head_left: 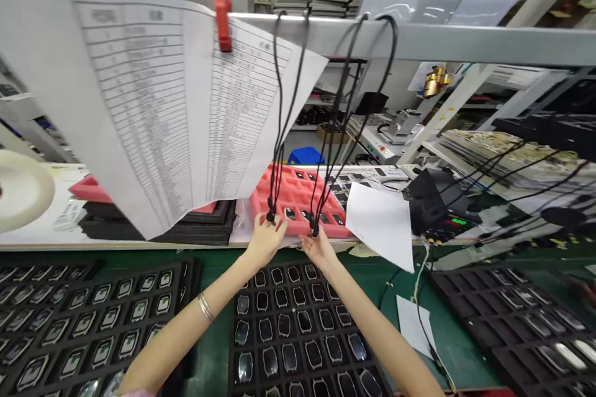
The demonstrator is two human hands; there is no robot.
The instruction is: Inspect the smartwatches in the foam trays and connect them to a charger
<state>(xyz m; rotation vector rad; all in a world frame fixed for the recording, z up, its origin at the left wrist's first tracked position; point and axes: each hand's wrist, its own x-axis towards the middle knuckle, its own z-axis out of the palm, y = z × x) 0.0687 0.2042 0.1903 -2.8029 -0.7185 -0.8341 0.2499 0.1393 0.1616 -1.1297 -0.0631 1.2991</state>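
Note:
Both my arms reach forward over a black tray (298, 329) of small dark watch-case parts on the green bench. My left hand (266, 237) is closed around the plug end of a black cable (278, 118) that hangs from the grey overhead rail (447, 43). My right hand (318, 247) pinches the end of a second bundle of black cables (347, 118) hanging from the same rail. Just beyond both hands sits a red compartment tray (298, 195) holding a few dark parts.
More black trays of parts lie at left (93, 322) and right (526, 322). Printed lists (153, 111) hang from a red clip (221, 0). A loose white sheet (382, 223), a black device with a green display (442, 208) and stacked black trays (205, 223) stand behind.

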